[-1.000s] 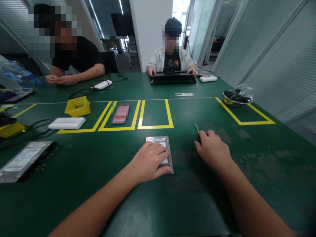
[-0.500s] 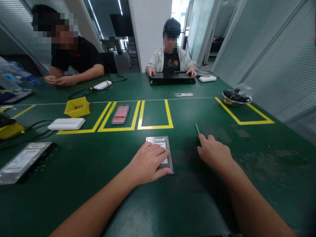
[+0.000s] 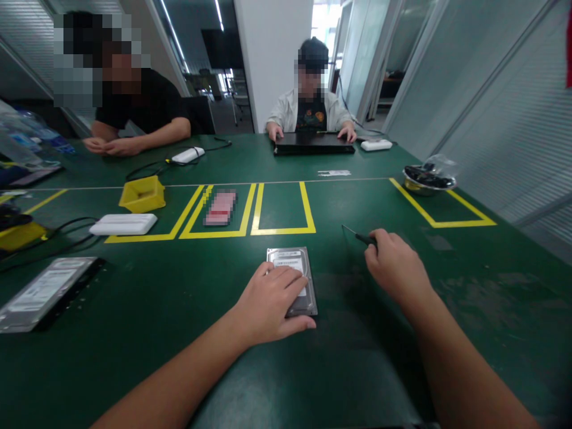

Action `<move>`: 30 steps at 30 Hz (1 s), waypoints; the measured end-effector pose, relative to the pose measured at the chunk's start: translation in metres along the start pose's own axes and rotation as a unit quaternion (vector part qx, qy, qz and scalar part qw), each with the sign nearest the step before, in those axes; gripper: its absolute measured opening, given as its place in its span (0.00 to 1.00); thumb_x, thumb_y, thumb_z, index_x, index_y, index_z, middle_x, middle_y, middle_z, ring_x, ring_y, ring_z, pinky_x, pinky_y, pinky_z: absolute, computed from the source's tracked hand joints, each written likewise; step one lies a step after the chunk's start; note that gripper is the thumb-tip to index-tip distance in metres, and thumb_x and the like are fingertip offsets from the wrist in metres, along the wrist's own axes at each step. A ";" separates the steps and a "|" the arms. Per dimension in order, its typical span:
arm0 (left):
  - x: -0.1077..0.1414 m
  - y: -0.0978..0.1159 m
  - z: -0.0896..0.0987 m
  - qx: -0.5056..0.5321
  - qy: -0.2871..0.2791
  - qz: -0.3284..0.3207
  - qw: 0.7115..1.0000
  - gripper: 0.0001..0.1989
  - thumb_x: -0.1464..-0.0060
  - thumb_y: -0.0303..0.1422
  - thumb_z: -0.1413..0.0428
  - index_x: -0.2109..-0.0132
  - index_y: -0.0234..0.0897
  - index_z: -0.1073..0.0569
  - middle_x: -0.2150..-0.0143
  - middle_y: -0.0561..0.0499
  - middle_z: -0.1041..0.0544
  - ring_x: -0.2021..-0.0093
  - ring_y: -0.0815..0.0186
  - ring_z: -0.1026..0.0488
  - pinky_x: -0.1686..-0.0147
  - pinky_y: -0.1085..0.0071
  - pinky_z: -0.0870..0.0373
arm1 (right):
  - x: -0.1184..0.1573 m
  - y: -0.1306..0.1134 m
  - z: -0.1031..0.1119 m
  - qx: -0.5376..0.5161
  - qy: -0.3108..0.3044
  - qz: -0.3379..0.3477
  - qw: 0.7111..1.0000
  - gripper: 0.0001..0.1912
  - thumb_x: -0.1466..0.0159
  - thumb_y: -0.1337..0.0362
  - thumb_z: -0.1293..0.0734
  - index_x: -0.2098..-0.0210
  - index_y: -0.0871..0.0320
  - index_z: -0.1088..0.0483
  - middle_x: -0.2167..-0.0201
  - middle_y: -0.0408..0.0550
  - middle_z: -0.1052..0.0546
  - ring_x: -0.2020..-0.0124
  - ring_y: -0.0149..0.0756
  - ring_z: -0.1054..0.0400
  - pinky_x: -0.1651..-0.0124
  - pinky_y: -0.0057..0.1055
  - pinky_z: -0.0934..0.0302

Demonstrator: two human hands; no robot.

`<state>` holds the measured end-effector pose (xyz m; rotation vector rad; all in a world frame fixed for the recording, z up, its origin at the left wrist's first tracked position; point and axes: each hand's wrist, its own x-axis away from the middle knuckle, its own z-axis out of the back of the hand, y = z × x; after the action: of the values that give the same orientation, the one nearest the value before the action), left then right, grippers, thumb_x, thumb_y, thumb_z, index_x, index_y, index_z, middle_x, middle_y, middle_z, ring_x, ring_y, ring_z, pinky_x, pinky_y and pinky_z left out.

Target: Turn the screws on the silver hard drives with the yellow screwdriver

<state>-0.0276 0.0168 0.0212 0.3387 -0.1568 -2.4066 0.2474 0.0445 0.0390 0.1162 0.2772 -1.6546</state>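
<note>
A hard drive (image 3: 307,298) with a white label lies label-up on the green table before me. My left hand (image 3: 277,298) rests across its left and near part, fingers laid over the top and thumb stretched out by the near edge. Part of the label is hidden under those fingers. To the right, my right hand (image 3: 397,262) is closed around a thin screwdriver (image 3: 365,239) with a dark handle. Its metal tip points left and away from me, held apart from the drive.
Another hard drive (image 3: 44,295) lies far left. Beyond are a white power strip (image 3: 123,224), a yellow bin (image 3: 142,195), a blurred pink item (image 3: 220,208), yellow tape outlines and a metal bowl (image 3: 429,180) of dark items. Two people sit opposite; one holds a black panel (image 3: 315,143).
My right hand has turned and shifted slightly right, so the screwdriver's dark handle now shows and its tip points more to the left. My left thumb has slid off the drive's near corner.
</note>
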 end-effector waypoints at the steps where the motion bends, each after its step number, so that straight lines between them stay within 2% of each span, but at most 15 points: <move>1: 0.001 0.000 0.000 0.000 0.001 0.001 1.000 0.35 0.44 0.59 0.48 0.42 0.37 0.32 0.44 0.43 0.26 0.45 0.51 0.31 0.48 0.54 0.44 | -0.002 0.002 -0.001 -0.036 0.032 0.010 0.999 0.14 0.34 0.64 0.43 0.54 0.62 0.31 0.61 0.59 0.25 0.59 0.50 0.27 0.59 0.42 0.36; 4: 0.002 0.001 -0.001 0.000 0.002 0.004 1.000 0.35 0.45 0.58 0.48 0.41 0.37 0.32 0.43 0.43 0.26 0.44 0.52 0.31 0.48 0.54 0.44 | -0.006 0.007 -0.002 -0.155 0.109 0.007 0.982 0.13 0.35 0.63 0.40 0.55 0.62 0.29 0.65 0.55 0.23 0.62 0.45 0.28 0.58 0.40 0.36; 7: 0.002 0.002 0.000 -0.003 -0.002 0.004 1.000 0.34 0.45 0.57 0.47 0.41 0.37 0.32 0.43 0.43 0.26 0.44 0.52 0.32 0.48 0.54 0.44 | -0.005 0.006 0.001 -0.301 0.139 -0.040 0.943 0.15 0.35 0.56 0.37 0.55 0.59 0.28 0.74 0.47 0.26 0.72 0.38 0.30 0.67 0.36 0.37; 9: 0.002 0.003 0.000 -0.006 -0.004 0.002 1.000 0.34 0.44 0.56 0.46 0.40 0.36 0.33 0.43 0.42 0.27 0.44 0.52 0.32 0.48 0.55 0.45 | -0.003 0.003 0.005 -0.414 0.144 -0.052 0.897 0.17 0.36 0.53 0.34 0.55 0.58 0.28 0.77 0.43 0.28 0.76 0.35 0.33 0.71 0.32 0.39; 12: 0.002 0.003 0.000 -0.011 -0.005 0.004 1.000 0.34 0.45 0.56 0.45 0.40 0.37 0.33 0.44 0.42 0.26 0.45 0.52 0.31 0.49 0.55 0.45 | 0.000 -0.001 0.008 -0.548 0.143 -0.026 0.824 0.14 0.36 0.54 0.32 0.57 0.58 0.27 0.78 0.41 0.29 0.77 0.30 0.36 0.73 0.28 0.42; 15: 0.002 0.004 0.001 -0.015 -0.004 0.010 1.000 0.34 0.46 0.56 0.44 0.41 0.38 0.33 0.44 0.44 0.26 0.46 0.52 0.31 0.50 0.54 0.46 | 0.001 -0.004 0.008 -0.633 0.138 -0.013 0.762 0.12 0.36 0.56 0.32 0.58 0.57 0.25 0.78 0.40 0.30 0.77 0.27 0.38 0.73 0.25 0.44; 18: 0.002 0.004 0.002 -0.016 -0.004 0.013 1.000 0.34 0.46 0.56 0.45 0.41 0.39 0.33 0.44 0.44 0.26 0.46 0.53 0.30 0.50 0.54 0.47 | 0.002 -0.010 0.007 -0.690 0.130 -0.013 0.712 0.11 0.35 0.57 0.32 0.58 0.57 0.27 0.71 0.43 0.26 0.77 0.25 0.37 0.75 0.24 0.45; 21: 0.002 0.005 0.003 -0.015 -0.006 0.013 1.000 0.33 0.45 0.56 0.45 0.41 0.39 0.32 0.45 0.44 0.26 0.46 0.52 0.30 0.50 0.54 0.47 | 0.005 -0.018 0.006 -0.724 0.100 -0.010 0.682 0.10 0.33 0.56 0.35 0.58 0.56 0.30 0.62 0.48 0.21 0.76 0.26 0.34 0.75 0.25 0.41; 26: 0.002 0.004 0.001 -0.016 -0.005 0.010 1.000 0.33 0.45 0.55 0.44 0.41 0.39 0.33 0.44 0.44 0.26 0.46 0.52 0.31 0.50 0.54 0.47 | 0.010 -0.029 0.005 -0.769 0.032 -0.002 0.639 0.10 0.33 0.59 0.35 0.54 0.54 0.31 0.57 0.49 0.21 0.72 0.27 0.30 0.68 0.27 0.34; 28: 0.002 0.004 0.001 -0.016 -0.005 0.008 1.000 0.32 0.45 0.55 0.44 0.41 0.39 0.33 0.44 0.44 0.26 0.46 0.53 0.31 0.50 0.54 0.48 | 0.011 -0.029 0.005 -0.770 0.024 -0.002 0.637 0.12 0.35 0.61 0.33 0.52 0.54 0.31 0.55 0.48 0.22 0.70 0.27 0.30 0.65 0.27 0.33; 30: 0.002 0.004 0.002 -0.017 -0.006 0.008 1.000 0.32 0.45 0.55 0.44 0.41 0.39 0.33 0.45 0.45 0.26 0.46 0.53 0.31 0.50 0.54 0.48 | 0.012 -0.028 0.006 -0.758 0.029 0.004 0.652 0.16 0.36 0.61 0.32 0.49 0.53 0.32 0.54 0.48 0.22 0.70 0.27 0.30 0.64 0.28 0.32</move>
<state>-0.0271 0.0124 0.0230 0.3063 -0.1226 -2.3931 0.2193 0.0341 0.0454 -1.1013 1.6024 -0.9314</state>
